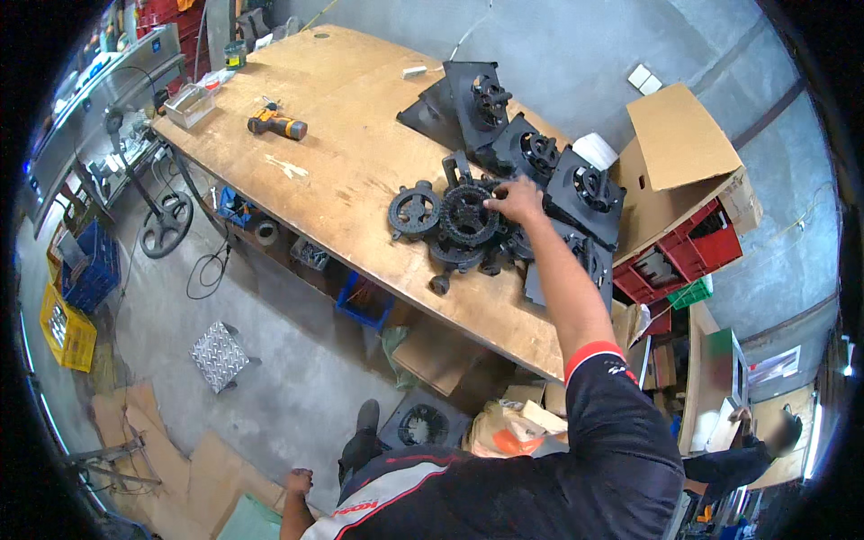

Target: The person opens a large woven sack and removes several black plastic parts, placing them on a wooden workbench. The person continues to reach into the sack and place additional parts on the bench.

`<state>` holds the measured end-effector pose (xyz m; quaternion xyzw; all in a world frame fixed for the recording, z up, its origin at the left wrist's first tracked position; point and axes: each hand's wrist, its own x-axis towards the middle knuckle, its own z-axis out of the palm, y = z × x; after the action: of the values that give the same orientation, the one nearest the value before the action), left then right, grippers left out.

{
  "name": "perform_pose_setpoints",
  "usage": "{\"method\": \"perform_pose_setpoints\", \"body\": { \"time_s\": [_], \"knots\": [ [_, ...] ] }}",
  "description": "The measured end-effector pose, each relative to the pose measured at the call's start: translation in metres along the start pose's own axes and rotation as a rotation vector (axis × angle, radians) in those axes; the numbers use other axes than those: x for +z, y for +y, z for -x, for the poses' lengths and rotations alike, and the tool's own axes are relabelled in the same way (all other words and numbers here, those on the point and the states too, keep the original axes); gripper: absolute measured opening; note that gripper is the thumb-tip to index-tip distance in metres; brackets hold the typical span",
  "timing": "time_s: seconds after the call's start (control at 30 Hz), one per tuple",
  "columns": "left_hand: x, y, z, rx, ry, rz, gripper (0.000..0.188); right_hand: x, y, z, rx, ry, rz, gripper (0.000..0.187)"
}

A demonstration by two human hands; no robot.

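Observation:
My right hand reaches over the wooden table and is closed, its fingers and thumb on the rim of a round black burner ring with a toothed edge. The ring rests on a cluster of similar dark metal castings. Just left of it lies a smaller black ring casting. Square black burner plates lean and overlap behind and to the right, each with a round burner in its middle. My left hand hangs low beside my body, away from the table, with its fingers curled and nothing visible in them.
A yellow-and-black cordless drill and a clear plastic box sit toward the table's left end. An open cardboard box stands at the right, above red crates. On the floor are a metal-topped stool and another burner plate. Another person is at far right.

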<state>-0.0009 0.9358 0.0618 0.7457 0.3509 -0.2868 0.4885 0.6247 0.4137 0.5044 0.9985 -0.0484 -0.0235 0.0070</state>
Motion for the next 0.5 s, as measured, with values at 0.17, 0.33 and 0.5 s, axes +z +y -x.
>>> {"method": "perform_pose_setpoints", "body": {
  "time_s": [0.17,0.33,0.5],
  "knots": [
    [-0.015,0.019,-0.033,0.400,-0.163,-0.621,0.018,0.023,0.009,0.019,-0.042,0.387,0.025,0.060],
    [-0.017,0.163,-0.136,0.543,0.079,-0.957,0.035,0.076,0.034,0.084,-0.308,0.604,-0.147,0.040],
    [0.050,0.441,-0.082,0.719,0.065,-0.330,0.041,0.172,0.091,0.281,-0.072,0.026,-0.521,0.035]
  ]
}}
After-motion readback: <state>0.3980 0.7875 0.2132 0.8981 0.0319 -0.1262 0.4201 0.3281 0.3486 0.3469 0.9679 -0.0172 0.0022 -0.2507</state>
